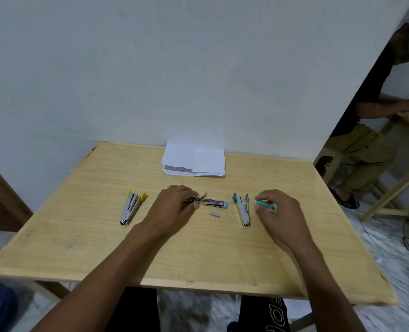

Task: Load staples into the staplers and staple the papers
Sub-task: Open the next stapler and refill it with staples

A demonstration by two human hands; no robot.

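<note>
Left hand [174, 207] gripping chrome blue stapler [213, 202] at centre of pale wooden desk [102, 248], long axis 9-to-3, blue tip toward 3 o'clock, right hand [272, 209] pinching green staple box [266, 204] at 3 o'clock, white papers [195, 160] at 12

No word or number can be read for certain. The small green and white cardboard staple box [268, 204], pinched in the right hand [278, 213], carries pale lettering on its green face that is too blurred to make out. The stack of white paper sheets [195, 158] at the far edge of the table shows faint printed rows and a dark barcode-like strip along its near left edge, all too small to read, and the black fabric shorts [263, 316] at the bottom bear large white outlined letters, cut off by the frame edge and not legible.
</note>
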